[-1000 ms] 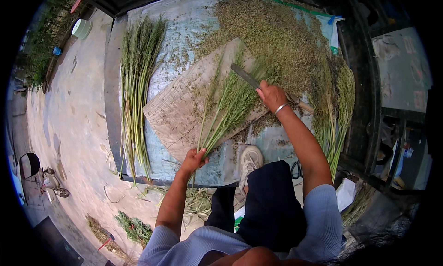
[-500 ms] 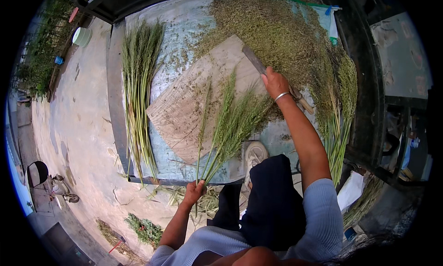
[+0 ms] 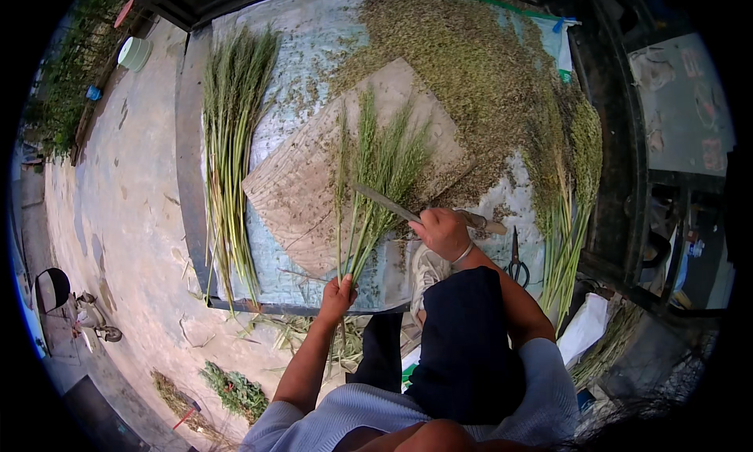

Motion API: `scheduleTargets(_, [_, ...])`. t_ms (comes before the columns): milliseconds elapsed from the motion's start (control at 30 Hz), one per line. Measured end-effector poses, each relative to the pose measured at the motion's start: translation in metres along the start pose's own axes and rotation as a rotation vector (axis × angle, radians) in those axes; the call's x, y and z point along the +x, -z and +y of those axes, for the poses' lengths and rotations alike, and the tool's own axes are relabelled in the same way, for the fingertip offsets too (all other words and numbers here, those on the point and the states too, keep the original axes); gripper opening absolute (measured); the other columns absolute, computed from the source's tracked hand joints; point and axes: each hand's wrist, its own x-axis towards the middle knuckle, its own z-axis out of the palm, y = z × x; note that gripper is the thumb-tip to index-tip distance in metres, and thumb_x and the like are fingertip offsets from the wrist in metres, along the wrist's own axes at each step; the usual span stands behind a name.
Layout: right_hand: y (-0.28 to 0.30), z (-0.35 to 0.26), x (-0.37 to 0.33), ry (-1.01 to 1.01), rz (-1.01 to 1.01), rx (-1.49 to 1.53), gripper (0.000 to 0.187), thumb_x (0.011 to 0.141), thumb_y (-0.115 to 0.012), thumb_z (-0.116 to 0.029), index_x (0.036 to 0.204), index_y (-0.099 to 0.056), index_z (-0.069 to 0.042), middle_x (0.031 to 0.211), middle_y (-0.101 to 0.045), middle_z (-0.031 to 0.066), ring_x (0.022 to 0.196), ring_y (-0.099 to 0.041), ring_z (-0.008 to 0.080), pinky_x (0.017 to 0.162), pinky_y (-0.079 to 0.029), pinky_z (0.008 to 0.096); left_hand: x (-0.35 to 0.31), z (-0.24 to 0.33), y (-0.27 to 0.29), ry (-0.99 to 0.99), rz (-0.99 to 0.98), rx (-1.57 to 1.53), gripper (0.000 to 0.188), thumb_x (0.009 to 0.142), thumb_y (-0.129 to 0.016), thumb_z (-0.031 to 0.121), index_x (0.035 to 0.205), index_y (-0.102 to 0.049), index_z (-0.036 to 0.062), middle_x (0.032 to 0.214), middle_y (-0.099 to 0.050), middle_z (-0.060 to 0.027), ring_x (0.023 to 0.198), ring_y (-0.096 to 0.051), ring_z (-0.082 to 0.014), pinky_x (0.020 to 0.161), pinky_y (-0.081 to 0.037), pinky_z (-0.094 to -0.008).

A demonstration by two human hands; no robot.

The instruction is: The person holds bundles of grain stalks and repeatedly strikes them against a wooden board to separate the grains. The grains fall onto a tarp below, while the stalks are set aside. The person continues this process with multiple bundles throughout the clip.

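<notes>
My left hand (image 3: 339, 296) is closed round the lower stems of a small bunch of green grain stalks (image 3: 392, 150). The seed heads of this bunch lie spread over a tilted wooden board (image 3: 294, 181). In my right hand (image 3: 441, 234) is a long, narrow knife (image 3: 386, 203); its wooden end sticks out to the right of the fist. The flat blade points up and left, across the stems below the seed heads. Whether it touches them I cannot tell.
Loose threshed grain (image 3: 439, 44) covers the far part of the sheet (image 3: 302, 16). A stalk bundle (image 3: 235, 138) lies left, another (image 3: 576, 193) right. Black scissors (image 3: 515, 265) lie near my right arm. My shoe (image 3: 427, 275) rests on the near edge.
My right hand has brought the knife down and left, from above the board's far corner to the stalks. My left hand has moved slightly up, and the bunch has shifted. The scissors now show.
</notes>
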Motion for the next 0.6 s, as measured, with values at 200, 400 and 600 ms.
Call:
scheduleTargets(200, [-0.040,0.038,-0.011,-0.121,-0.147,-0.085,0.029,0.083,-0.062,-0.029,0.083,-0.044,-0.007,0.061,-0.054,0.0152,0.055,-0.055,0.0372,0.047,-0.043,0.0482,0.023,-0.015,0.000,-0.068,0.093,0.136,0.030,0.093,-0.053,0.027,0.070,-0.050,0.0065,0.053,-0.042,0.0031,0.043,-0.039,-0.0063,0.040,-0.030,-0.0238])
scheduleTargets(400, [0.002,0.111,0.025,-0.135,-0.125,-0.310,0.029,0.084,-0.061,-0.030,0.086,-0.044,-0.007,0.057,-0.054,0.0151,0.054,-0.056,0.0370,0.045,-0.042,0.0480,0.012,0.003,0.012,-0.071,0.132,0.229,0.029,0.091,-0.056,0.028,0.076,-0.055,0.0034,0.052,-0.044,0.0027,0.044,-0.040,-0.0058,0.040,-0.031,-0.0235])
scheduleTargets(600, [-0.014,0.104,0.015,-0.313,-0.033,-0.254,0.030,0.084,-0.062,-0.031,0.091,-0.047,-0.005,0.058,-0.055,0.0183,0.052,-0.054,0.0398,0.046,-0.043,0.0471,0.012,0.008,0.019,-0.052,0.035,0.097,0.027,0.090,-0.057,0.027,0.073,-0.052,0.0059,0.054,-0.045,0.0027,0.042,-0.040,-0.0066,0.039,-0.030,-0.0228])
